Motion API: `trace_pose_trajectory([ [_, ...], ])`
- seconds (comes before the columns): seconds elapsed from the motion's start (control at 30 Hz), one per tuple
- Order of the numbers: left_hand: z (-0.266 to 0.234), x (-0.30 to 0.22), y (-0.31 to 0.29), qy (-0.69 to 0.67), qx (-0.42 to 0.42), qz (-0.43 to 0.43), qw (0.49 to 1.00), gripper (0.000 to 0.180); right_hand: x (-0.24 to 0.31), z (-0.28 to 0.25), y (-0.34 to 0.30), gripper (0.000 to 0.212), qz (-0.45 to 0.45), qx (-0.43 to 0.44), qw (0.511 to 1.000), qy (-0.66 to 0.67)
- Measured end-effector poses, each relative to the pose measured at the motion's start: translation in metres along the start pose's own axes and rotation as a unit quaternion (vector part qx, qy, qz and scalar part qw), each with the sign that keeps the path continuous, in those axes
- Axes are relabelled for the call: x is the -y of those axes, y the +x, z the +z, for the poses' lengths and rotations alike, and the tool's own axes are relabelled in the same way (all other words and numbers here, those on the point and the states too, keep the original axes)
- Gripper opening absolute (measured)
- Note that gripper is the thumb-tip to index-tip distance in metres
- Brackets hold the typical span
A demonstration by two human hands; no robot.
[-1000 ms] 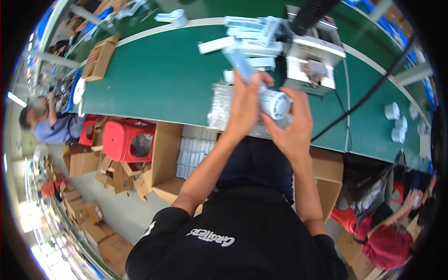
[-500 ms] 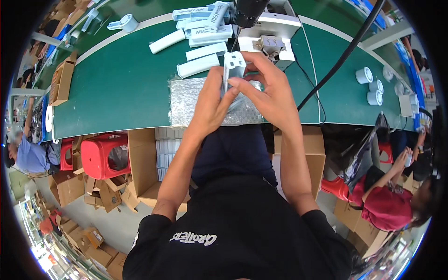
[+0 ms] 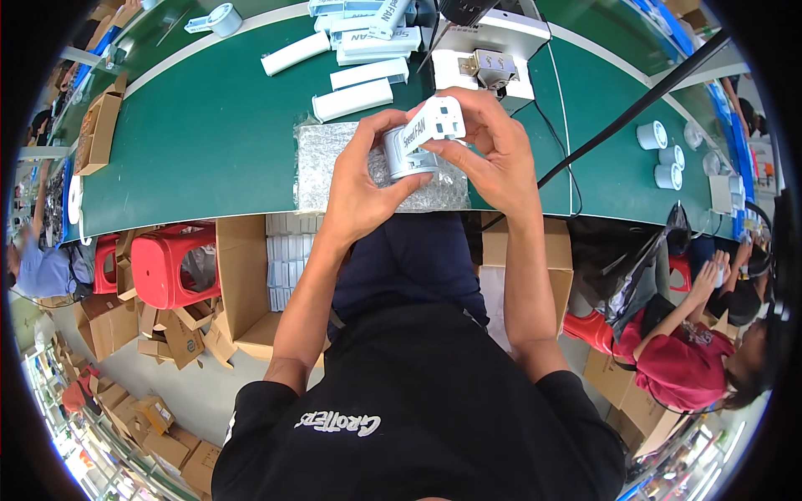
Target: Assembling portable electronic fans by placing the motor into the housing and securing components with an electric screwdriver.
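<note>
Both hands hold a pale plastic fan housing, a round cup-like body point(image 3: 410, 164) with a straight handle point(image 3: 422, 132) tilted up beside it. Thumb and fingers of my left hand point(image 3: 357, 184) curve around the round body. My right hand point(image 3: 494, 159) grips the handle near its end, which has small square openings. Whether body and handle are joined is hidden. Beneath the hands lies a sheet of bubble wrap point(image 3: 320, 174). Just beyond it are several loose pale handles point(image 3: 354, 101). A black electric screwdriver point(image 3: 462, 8) hangs above, its thin bit pointing down.
A white tray holding a metal device point(image 3: 493, 68) stands behind my right hand, with a black cable point(image 3: 635, 108) crossing nearby. Several white round parts point(image 3: 667, 175) sit at the right. An open carton point(image 3: 100, 125) is at the left. Red stools point(image 3: 174, 269) and cartons stand below the table edge.
The housing has been turned, so its round body and the handle's printed side now show. My left hand has opened wider around the body. The whole view has shifted slightly.
</note>
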State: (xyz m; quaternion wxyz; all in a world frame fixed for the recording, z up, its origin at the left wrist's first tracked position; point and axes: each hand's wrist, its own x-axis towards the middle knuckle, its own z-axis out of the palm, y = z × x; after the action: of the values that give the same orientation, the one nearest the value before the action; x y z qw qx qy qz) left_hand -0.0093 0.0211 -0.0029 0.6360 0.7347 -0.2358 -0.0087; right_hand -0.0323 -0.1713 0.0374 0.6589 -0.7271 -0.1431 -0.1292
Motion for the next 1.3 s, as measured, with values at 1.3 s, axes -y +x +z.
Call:
trace_pose_trajectory([
  [1.3, 0.006, -0.004, 0.007, 0.037, -0.006, 0.013, 0.999, 0.051, 0.059, 0.009, 0.103, 0.041, -0.235, -0.272, 0.92, -0.154],
])
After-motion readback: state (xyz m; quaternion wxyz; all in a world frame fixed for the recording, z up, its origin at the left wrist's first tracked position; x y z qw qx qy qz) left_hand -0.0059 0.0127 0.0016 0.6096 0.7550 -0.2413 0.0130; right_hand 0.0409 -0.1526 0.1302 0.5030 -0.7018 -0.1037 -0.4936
